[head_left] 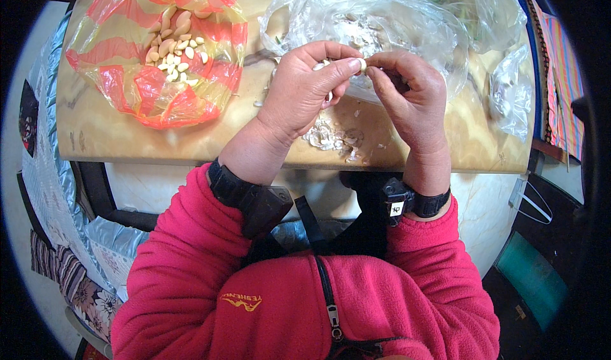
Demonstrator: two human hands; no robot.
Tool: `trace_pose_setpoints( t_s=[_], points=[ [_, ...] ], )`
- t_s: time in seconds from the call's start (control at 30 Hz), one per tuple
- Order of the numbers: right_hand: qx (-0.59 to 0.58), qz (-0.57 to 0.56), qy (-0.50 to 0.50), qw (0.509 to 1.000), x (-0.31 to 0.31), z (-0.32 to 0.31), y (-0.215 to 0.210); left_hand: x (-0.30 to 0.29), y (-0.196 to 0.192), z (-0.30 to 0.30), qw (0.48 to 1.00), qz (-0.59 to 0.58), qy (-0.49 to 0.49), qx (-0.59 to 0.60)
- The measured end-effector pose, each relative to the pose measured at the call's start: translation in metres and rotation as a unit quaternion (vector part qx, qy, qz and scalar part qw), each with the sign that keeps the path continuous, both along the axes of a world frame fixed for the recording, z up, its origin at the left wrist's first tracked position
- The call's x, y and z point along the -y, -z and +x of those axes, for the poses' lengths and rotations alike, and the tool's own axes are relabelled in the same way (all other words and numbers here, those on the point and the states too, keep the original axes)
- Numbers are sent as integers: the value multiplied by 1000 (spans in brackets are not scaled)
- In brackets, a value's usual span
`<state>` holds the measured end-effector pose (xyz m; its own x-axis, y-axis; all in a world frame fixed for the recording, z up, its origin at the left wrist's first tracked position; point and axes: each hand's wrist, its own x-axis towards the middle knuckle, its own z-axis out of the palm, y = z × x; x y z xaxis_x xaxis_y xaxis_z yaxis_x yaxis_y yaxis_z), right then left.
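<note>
clove point(363, 65), small and pale, held up over the table point(153, 149) near the middle of the view. from left to right, as seen by one standing in the room: at the far side, a pale blue cloth point(46, 147) beside the table. on the table's left part, an open bag point(143, 96), striped red and yellow and thin enough to let light through; a loose pile of cloves point(170, 58) rests inside it, tan toward the back, whiter toward the front. next, the left hand point(305, 90), its thumb and forefinger clamped on the clove, the other fingers curled, with more pale pieces showing among them; a dark band point(238, 187) circles the wrist. in front of it, papery skins point(332, 136) lie heaped near the table's edge. behind, a clear bag point(414, 35) spreads over the tabletop, pale scraps within. the right hand point(412, 93) meets the left, thumb and forefinger closed on the clove's right end; a second band point(433, 204) circles its wrist. farther right, a smaller clear bag point(509, 96) lies near the table's end, and a striped cloth point(565, 86) shows beyond it.
</note>
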<state>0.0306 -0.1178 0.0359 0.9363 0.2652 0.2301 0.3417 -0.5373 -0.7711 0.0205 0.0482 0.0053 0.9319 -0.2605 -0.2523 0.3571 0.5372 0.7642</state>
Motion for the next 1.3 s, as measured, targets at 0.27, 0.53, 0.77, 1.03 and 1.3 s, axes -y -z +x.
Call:
trace_pose_setpoints(
  t_s=[0.27, 0.53, 0.77, 1.03, 1.3],
  points=[
    [-25, 6, -13, 1000, -1, 0, -1, 1, 0, -1, 994, 104, -1, 29],
    [-78, 32, 22, 996, -3, -1, 0, 3, -3, -2, 990, 141, 12, 26],
    [-100, 73, 38, 992, -4, -1, 5, 4, -5, -3, 996, 85, 25, 14],
    [-87, 155, 51, 983, -1, 2, 10, 1, -4, -1, 998, -27, 57, -22],
    [-87, 111, 65, 988, 4, 3, 9, 1, -6, -1, 999, -13, 35, -13]
  ],
)
